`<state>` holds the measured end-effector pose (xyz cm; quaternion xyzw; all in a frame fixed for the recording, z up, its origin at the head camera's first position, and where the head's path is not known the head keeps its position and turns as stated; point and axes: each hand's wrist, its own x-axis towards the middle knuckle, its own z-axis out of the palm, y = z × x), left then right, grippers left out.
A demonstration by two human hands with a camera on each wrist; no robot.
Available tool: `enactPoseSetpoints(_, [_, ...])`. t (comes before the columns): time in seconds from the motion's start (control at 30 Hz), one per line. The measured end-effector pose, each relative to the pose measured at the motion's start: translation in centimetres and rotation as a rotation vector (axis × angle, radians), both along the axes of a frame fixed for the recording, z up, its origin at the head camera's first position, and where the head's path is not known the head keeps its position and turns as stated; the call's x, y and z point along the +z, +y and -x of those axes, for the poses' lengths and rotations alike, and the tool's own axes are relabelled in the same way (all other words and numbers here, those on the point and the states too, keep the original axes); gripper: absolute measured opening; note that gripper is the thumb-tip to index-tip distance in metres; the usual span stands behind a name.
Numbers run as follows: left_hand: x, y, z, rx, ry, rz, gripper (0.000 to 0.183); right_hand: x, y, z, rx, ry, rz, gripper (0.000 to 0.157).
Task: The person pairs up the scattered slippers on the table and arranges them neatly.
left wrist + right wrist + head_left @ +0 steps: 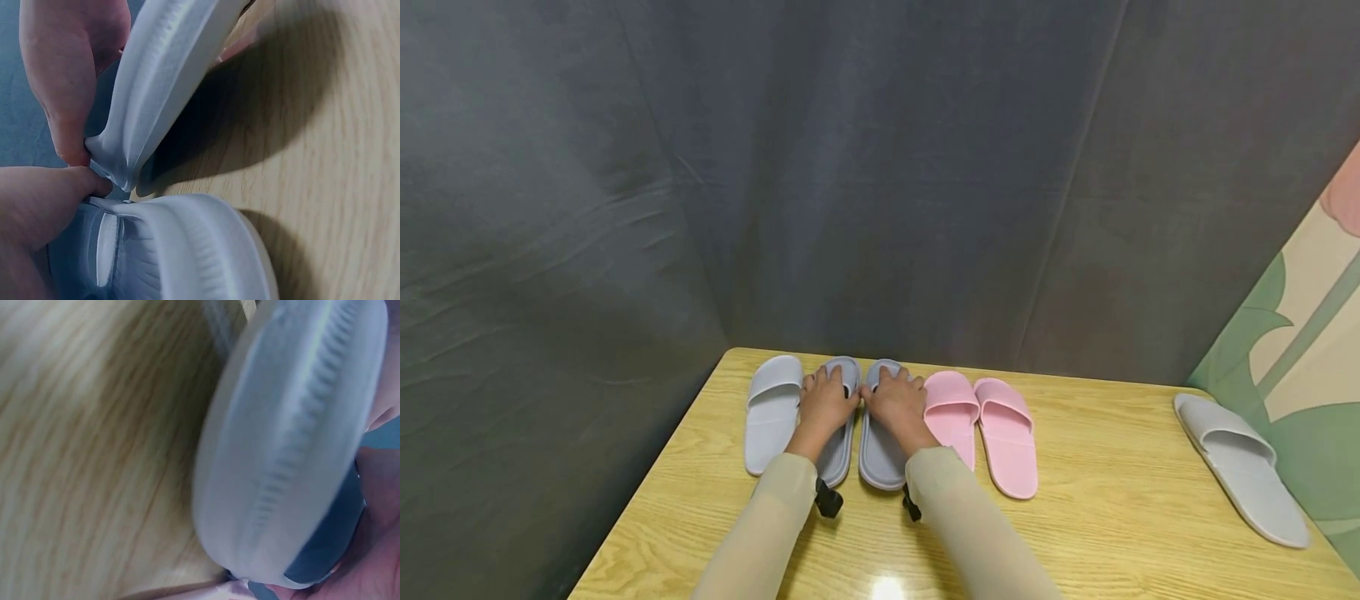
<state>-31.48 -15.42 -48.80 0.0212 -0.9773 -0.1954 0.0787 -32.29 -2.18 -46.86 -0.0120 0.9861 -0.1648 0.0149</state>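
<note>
In the head view, two darker grey slippers lie side by side on the wooden table, toes toward the curtain. My left hand [827, 404] grips the strap area of the left grey slipper [837, 462], its fingers over the top. The right grey slipper [880, 458] is held the same way by my right hand [898, 402]. Both thumbs lie at the inner strap edges, close together, in the left wrist view, between the near slipper [206, 244] and the other slipper [162, 81]. Part of the right hand's grip is hidden behind the slipper [281, 456] in the right wrist view.
A light grey slipper [771, 425] lies just left of my left hand. Two pink slippers [1011, 450] are right of my right hand. Another light grey slipper [1247, 475] lies by the table's right edge. A dark curtain [887, 183] hangs behind the table [1105, 500].
</note>
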Motion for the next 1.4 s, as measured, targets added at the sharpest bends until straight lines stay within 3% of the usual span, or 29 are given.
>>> enactPoseSetpoints(0.27, [0.3,-0.2,0.1,-0.023,-0.036,-0.015,0.069,0.0,-0.1,0.0,0.017,0.007,-0.024,0.066])
enactPoseSetpoints(0.7, [0.7,-0.9,-0.1,-0.114,-0.134,-0.037,0.079,-0.2,-0.5,0.0,0.030,-0.007,-0.085,0.065])
enactPoseSetpoints(0.93, [0.2,-1.1,-0.1,-0.134,-0.100,-0.009,0.080,-0.6,-0.7,-0.2,0.053,0.001,-0.093,0.064])
enactPoseSetpoints(1.13, [-0.1,-1.0,-0.2,-0.129,-0.070,0.011,0.078,-1.1,-0.4,-0.4,0.102,0.061,-0.134,0.064])
enactPoseSetpoints(1.4, [-0.2,-0.9,-0.3,-0.135,-0.085,0.015,0.079,-1.6,-0.1,-0.7,0.127,0.092,-0.163,0.066])
